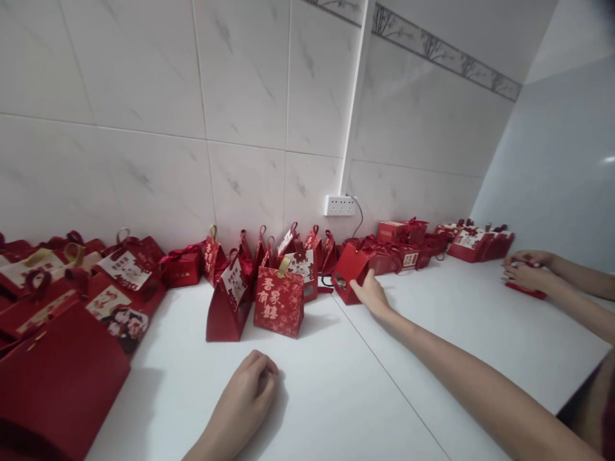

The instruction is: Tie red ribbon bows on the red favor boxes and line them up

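Observation:
My right hand (372, 292) grips the lower right side of a red gift box (346, 266), which stands tilted on the white table. On the bare tabletop nearer to me rests my left hand (252, 387), its fingers curled in and nothing seen in them. Just beyond it are a red gift box with gold characters (277, 306) and a gold ribbon tab, and a taller wedge-shaped red gift box (229, 301) with a white printed panel. Several similar boxes are crowded behind these two.
Red gift bags (62, 358) crowd the left side of the table (182, 378). Stacked red boxes (403, 240) line the tiled wall under a white power socket (340, 205). At the right, a co-worker's hands (526, 272) hold a flat red piece (526, 291).

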Tool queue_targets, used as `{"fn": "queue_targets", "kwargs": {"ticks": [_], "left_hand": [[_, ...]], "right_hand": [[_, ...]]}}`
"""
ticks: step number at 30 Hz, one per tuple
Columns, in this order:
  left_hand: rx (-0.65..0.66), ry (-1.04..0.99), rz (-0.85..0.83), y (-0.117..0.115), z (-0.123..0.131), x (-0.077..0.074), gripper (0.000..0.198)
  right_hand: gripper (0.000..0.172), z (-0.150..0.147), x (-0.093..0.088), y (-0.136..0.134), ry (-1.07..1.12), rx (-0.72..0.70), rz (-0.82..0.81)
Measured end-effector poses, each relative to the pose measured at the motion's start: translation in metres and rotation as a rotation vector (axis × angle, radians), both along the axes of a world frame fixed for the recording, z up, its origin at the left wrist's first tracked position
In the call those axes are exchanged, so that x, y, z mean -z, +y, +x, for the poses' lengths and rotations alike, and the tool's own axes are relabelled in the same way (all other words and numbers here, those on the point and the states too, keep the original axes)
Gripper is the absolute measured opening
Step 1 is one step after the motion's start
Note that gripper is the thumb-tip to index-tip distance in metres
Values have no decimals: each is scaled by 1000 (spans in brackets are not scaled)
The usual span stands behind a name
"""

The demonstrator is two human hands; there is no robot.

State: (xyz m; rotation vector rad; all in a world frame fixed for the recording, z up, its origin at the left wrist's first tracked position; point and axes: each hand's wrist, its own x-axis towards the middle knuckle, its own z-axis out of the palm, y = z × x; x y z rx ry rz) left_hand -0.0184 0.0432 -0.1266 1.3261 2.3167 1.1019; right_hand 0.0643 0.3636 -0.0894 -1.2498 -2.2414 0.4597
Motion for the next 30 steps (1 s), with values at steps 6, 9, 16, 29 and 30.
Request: {"fn": "queue_targets", "kwargs": {"ticks": [6,9,16,29,30], "left_hand": [[23,100,-51,3,5,-3,19],[25,97,-44,2,5,-3,19],[30,69,-59,0,6,-4,20],[-16,6,-25,2,6,-3,18],[-18,-3,-17,2,6,-3,17]], "right_hand": [[48,-18,14,-15,90,-239,60],[50,-43,14,-13,98,-338,78],[31,-62,1,11,47,-350,72],[40,-77,-13,75,-52,91,-19],[41,-81,-12,76,-60,122,-29]]}}
